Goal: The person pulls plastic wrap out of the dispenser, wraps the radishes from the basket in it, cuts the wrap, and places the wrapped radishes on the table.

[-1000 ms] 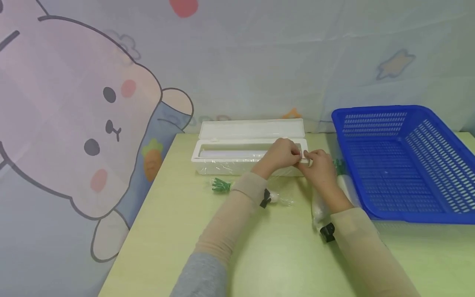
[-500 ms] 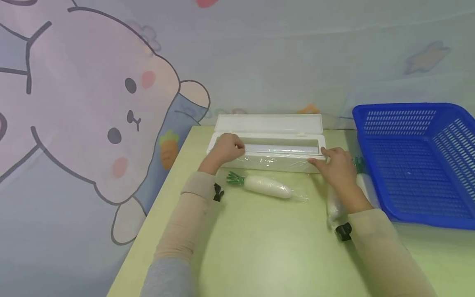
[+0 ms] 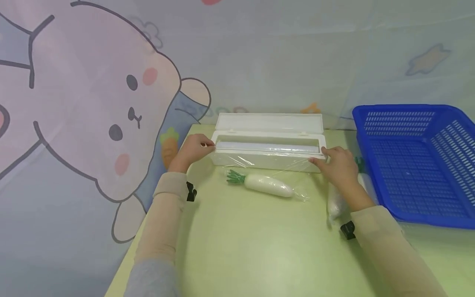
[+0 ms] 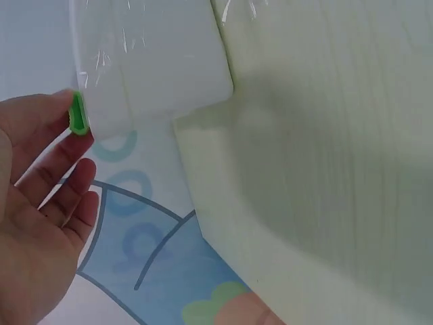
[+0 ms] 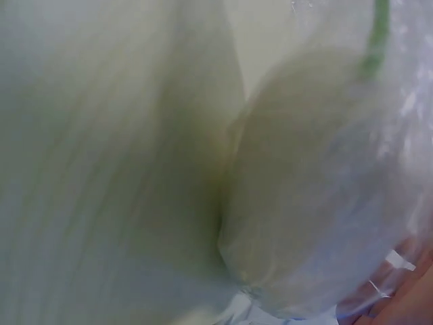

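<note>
A white cling film dispenser (image 3: pixel 267 160) stands at the table's back with its lid (image 3: pixel 269 122) raised and a roll of film (image 3: pixel 267 146) inside. Clear film hangs over its front. At the left end, my left hand (image 3: pixel 191 152) pinches a small green slide cutter (image 4: pixel 78 114) between thumb and forefinger. My right hand (image 3: pixel 339 166) holds the dispenser's right end, thumb in front. Before the dispenser lies a film-wrapped white radish (image 3: pixel 268 185) with green leaves. Under my right wrist is another wrapped radish (image 5: pixel 298 183), partly hidden.
A blue plastic basket (image 3: pixel 375 194) stands at the right. Beside it, partly behind my right arm, a white radish (image 3: pixel 366 185) with green leaves shows. A patterned cloth (image 3: pixel 274 62) hangs behind the pale green table (image 3: pixel 259 247).
My left hand has moved left along the dispenser's front edge, from beside my right hand to the left end. The right hand keeps its hold there. The head view has shifted slightly.
</note>
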Available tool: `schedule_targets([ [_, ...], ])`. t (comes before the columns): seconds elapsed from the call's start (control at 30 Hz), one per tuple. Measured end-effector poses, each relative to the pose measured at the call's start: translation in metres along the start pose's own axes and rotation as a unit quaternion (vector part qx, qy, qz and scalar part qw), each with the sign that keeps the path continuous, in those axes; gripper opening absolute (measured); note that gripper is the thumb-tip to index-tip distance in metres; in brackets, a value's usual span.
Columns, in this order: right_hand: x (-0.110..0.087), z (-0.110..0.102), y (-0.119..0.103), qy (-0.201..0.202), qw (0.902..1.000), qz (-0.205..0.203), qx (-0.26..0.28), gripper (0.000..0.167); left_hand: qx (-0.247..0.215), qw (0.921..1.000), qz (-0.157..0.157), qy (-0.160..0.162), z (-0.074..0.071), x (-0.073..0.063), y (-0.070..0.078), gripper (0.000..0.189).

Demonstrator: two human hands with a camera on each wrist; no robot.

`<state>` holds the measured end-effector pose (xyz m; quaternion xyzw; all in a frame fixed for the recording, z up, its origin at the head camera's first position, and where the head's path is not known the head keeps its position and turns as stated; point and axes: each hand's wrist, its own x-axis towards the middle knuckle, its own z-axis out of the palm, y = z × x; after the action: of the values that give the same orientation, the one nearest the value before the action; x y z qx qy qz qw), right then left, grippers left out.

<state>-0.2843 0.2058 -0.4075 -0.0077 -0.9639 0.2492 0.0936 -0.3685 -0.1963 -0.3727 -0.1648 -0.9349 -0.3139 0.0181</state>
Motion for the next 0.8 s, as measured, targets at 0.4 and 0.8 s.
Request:
schedule_targets([
  [0.4,-0.007,-0.006,-0.005,-0.010,0.9994,-0.033,0.001,0.066,0.023,0.9973,0.044,0.054,0.030,-0.010,0.009,0.028],
  [0.8,-0.003,-0.008,-0.020,0.037,0.9931,-0.099,0.051,0.031,0.069,0.9945,0.041,0.068,0.035,-0.013,0.010,0.026],
])
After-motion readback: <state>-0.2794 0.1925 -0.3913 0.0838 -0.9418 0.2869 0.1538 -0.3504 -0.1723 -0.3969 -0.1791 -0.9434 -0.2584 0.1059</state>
